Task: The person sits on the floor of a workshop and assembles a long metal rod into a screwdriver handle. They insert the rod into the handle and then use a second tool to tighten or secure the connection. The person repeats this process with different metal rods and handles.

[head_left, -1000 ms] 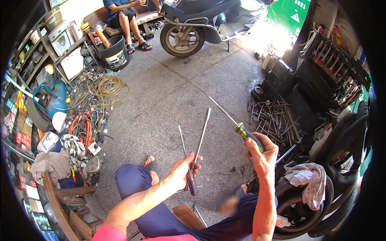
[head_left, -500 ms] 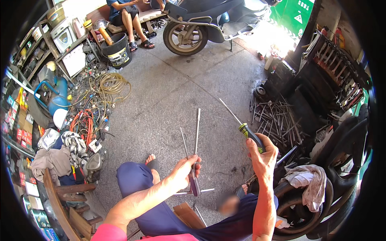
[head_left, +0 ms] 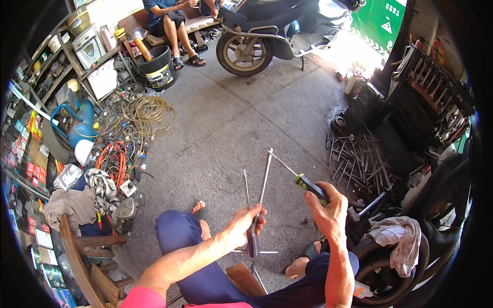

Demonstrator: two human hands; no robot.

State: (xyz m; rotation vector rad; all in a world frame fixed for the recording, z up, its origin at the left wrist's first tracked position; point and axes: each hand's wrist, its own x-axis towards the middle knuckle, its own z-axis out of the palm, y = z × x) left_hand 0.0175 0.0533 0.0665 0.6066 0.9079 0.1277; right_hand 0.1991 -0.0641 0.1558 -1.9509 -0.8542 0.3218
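My left hand [head_left: 245, 225] is closed around two long tools pointing up and away. One is a screwdriver-like tool with a long metal shaft [head_left: 265, 177] and a dark handle [head_left: 253, 243] hanging below the fist. Beside it rises a thinner, shorter metal shaft [head_left: 246, 186], its lower end hidden in the hand. In my right hand [head_left: 331, 211] is a screwdriver [head_left: 311, 189] with a black and yellow-green handle, its blade slanting up to the left. Its tip appears to meet, or lie very near, the top of the longer shaft.
Below my hands a metal rod [head_left: 268, 252] and brown cardboard [head_left: 245, 280] lie between my legs. Loose metal tools [head_left: 359, 161] and tyres [head_left: 382, 272] are at right; coiled hoses [head_left: 149, 114] and a wooden chair [head_left: 77, 256] at left. A scooter [head_left: 267, 38] and a seated person [head_left: 172, 23] are beyond.
My right hand has brought the screwdriver left and lower, so its tip now reaches the longer shaft's top. My left hand has tilted that shaft slightly right. The whole view has shifted a little.
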